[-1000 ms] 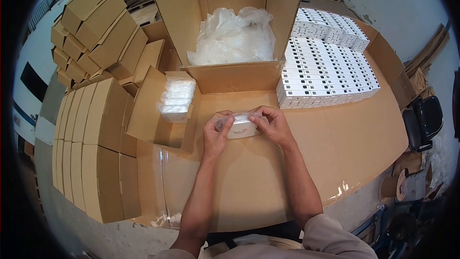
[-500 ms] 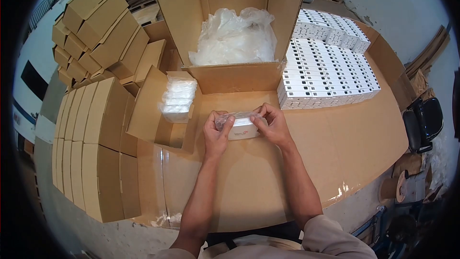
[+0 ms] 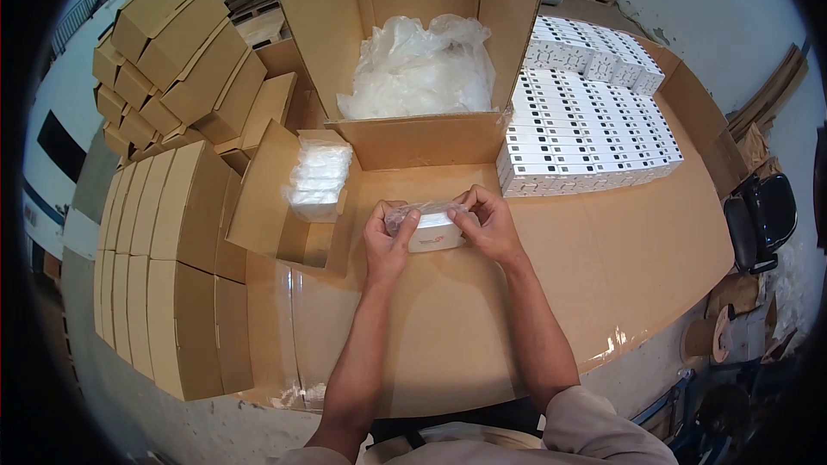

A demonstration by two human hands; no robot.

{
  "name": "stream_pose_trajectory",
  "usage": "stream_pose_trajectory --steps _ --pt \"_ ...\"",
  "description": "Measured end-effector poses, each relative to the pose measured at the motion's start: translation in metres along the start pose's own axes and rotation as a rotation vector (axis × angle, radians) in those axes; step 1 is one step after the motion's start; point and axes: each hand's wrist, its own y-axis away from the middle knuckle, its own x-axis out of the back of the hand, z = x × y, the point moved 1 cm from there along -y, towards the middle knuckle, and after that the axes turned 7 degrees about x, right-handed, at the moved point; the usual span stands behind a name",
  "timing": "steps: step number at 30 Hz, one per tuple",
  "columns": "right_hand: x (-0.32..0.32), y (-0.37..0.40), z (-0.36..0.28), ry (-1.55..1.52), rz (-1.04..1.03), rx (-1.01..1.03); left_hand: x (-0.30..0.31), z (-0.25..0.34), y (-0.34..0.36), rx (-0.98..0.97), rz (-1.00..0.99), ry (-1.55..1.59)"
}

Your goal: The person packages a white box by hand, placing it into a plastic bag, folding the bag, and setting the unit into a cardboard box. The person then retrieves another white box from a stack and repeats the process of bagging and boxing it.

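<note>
White box in hands, wrapped packs in open carton

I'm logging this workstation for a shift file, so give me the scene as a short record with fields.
Left hand: at the left end of the white box
Right hand: at its right end
Covering: clear plastic over the box's top
Left of hands: open brown carton holding clear-wrapped packets
Beyond hands: large open carton with crumpled clear film inside
Far right: rows of white packs
Far left: stacked brown cartons
Surface: cardboard-covered table
</note>
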Motion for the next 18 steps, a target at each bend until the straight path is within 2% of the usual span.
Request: stream_pose_trajectory --steps 1,4,7,13,16,18 --pt "-0.001 0.000 -0.001 -0.008 0.005 -0.014 0.001 -0.001 -0.001 0.004 0.005 -0.001" --pt "-0.008 -0.001 -0.021 -0.184 0.056 0.136 0.000 0.000 0.000 0.021 0.002 -0.009" --pt "0.010 0.000 -0.019 -0.036 -0.198 0.204 0.000 0.003 0.002 0.014 0.004 -0.003" --pt "0.012 0.002 -0.030 0.254 -0.310 -0.022 0.001 -0.004 -0.001 0.017 0.004 -0.004" --pt "0.007 0.003 -0.027 0.256 -0.253 0.011 0.002 -0.004 -0.001 0.001 0.001 -0.015" --pt "0.005 0.003 -0.027 0.245 -0.226 -0.047 0.001 -0.005 -0.002 -0.008 0.004 0.005"
